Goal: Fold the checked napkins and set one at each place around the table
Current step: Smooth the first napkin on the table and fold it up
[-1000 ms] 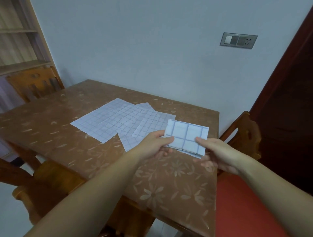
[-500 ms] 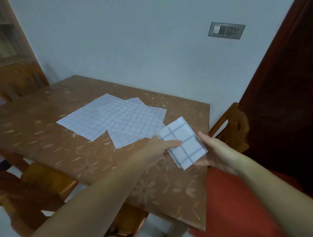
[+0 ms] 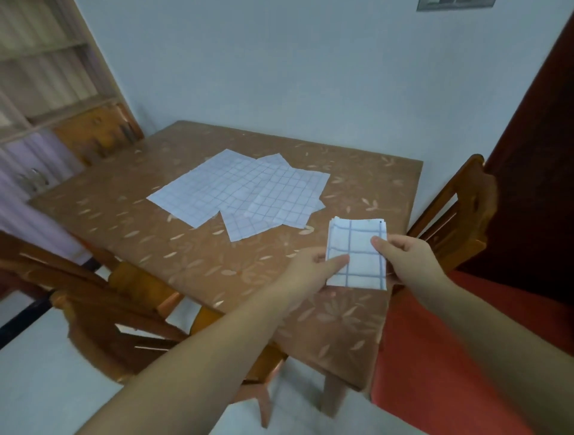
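**Folded napkin held over the right end of the tabletop**

You held one folded checked napkin (image 3: 357, 248) in both hands. Your left grip (image 3: 310, 267) pinched its lower left edge, thumb on top. Your right grip (image 3: 407, 260) clamped its right edge, thumb on top and fingers curled under. The napkin was a small layered rectangle, white with blue lines, over the tabletop (image 3: 155, 242) near its right edge. You could not tell if it touched the surface.

Three or so unfolded napkins (image 3: 242, 192) lay flat and overlapping mid-table, just beyond the folded one and apart from it.

The tabletop was brown with a pale leaf-and-flower print and slightly glossy.

- A wooden chair (image 3: 459, 217) stood at the right end, with a red seat (image 3: 466, 341) below your right forearm.
- A second wooden chair (image 3: 93, 295) stood at the near left side.
- A third chair back (image 3: 93, 130) showed at the far left corner.

A pale wall (image 3: 279, 62) ran behind the table, with a switch plate (image 3: 455, 3) cut off at the top edge. Wooden shelving (image 3: 46, 77) stood at far left, a dark red door (image 3: 543, 155) at right, and the floor (image 3: 46, 372) was light.
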Demonstrator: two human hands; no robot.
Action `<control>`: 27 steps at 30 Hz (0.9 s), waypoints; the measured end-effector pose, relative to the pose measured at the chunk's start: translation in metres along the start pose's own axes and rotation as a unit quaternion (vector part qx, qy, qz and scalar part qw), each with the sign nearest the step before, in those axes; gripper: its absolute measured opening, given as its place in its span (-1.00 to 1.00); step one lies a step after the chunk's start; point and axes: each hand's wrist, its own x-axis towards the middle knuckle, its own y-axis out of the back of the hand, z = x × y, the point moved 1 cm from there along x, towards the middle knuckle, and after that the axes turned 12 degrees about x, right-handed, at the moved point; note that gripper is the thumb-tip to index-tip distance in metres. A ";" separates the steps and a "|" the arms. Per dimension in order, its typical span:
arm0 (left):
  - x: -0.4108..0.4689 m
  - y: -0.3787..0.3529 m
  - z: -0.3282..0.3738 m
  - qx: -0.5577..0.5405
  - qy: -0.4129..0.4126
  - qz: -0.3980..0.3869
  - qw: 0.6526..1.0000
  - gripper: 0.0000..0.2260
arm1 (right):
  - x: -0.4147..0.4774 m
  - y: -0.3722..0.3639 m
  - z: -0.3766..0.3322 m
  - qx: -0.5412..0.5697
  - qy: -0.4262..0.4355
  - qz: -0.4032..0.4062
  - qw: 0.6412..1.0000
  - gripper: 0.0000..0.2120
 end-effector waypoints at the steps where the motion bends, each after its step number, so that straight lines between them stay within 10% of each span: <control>1: -0.001 -0.005 -0.001 0.005 -0.006 0.011 1.000 -0.80 | 0.002 0.002 0.004 0.025 -0.017 -0.010 0.999 -0.77; 10: 0.034 -0.012 -0.018 -0.003 -0.009 0.087 0.996 -0.67 | 0.054 -0.003 0.009 0.029 0.011 0.011 0.999 -0.77; 16: 0.110 -0.023 -0.022 -0.079 0.003 0.148 0.986 -0.66 | 0.104 0.009 0.016 0.008 -0.206 -0.166 0.964 -0.90; 27: 0.170 -0.048 -0.033 -0.177 0.099 0.126 0.971 -0.91 | 0.214 0.029 0.048 -0.080 -0.211 -0.188 0.956 -0.88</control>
